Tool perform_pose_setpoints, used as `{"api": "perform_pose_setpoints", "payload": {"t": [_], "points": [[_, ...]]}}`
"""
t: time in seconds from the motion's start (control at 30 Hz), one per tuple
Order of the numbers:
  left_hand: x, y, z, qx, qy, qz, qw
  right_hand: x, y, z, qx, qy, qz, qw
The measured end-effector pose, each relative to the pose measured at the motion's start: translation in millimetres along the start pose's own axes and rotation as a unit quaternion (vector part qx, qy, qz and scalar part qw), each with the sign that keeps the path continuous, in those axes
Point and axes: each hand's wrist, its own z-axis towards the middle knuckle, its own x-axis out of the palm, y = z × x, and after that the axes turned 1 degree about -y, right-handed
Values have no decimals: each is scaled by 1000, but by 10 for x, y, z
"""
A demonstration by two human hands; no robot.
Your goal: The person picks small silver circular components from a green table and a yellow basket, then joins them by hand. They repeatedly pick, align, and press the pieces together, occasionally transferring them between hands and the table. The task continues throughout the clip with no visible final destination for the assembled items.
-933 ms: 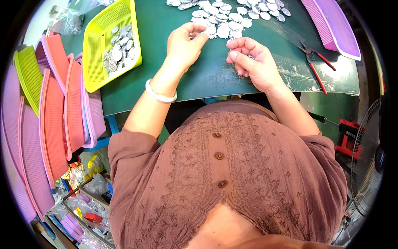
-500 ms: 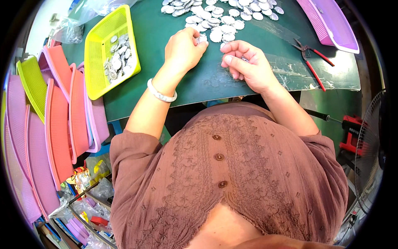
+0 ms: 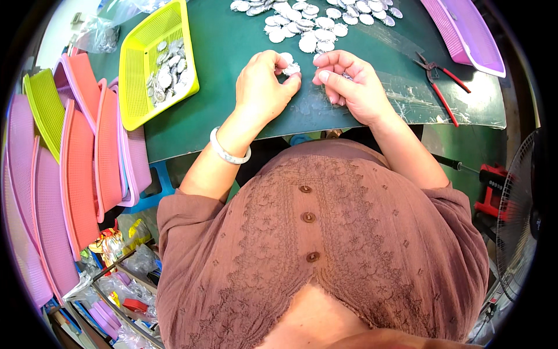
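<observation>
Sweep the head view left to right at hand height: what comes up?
Stacked baskets → yellow-green basket of silvery discs → left hand → right hand → red-handled pliers.

We wear a loose brown blouse (image 3: 360, 256) of lightly creased cloth. Darker floral embroidery (image 3: 256, 232) runs down both sides of the placket (image 3: 311, 235), which carries three round brown buttons (image 3: 309, 217). The notched neckline (image 3: 311, 285) looks frayed, the sleeves (image 3: 189, 212) hang wide, and a pale, grey-mottled bangle (image 3: 230, 159) circles the wrist behind our left hand (image 3: 261, 87).
</observation>
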Motion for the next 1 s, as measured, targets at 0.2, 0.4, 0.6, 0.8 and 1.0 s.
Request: {"api": "perform_pose_setpoints", "payload": {"t": [0.2,0.4,0.6,0.8,1.0], "points": [[26,2,-145,-3,19,1,1000,47,15,4,-6,-14,-33,999],[-28,-79,-164,-10,55,47,997,32,2,5,-1,-12,-35,999],[-32,-36,-161,-74,86,-113,987,39,17,4,4,-17,-49,999],[-121,125,-168,-227,226,-712,625,29,5,11,0,-9,-53,999],[-24,136,-243,-271,204,-737,584,51,-46,-5,-42,8,-60,997]]}}
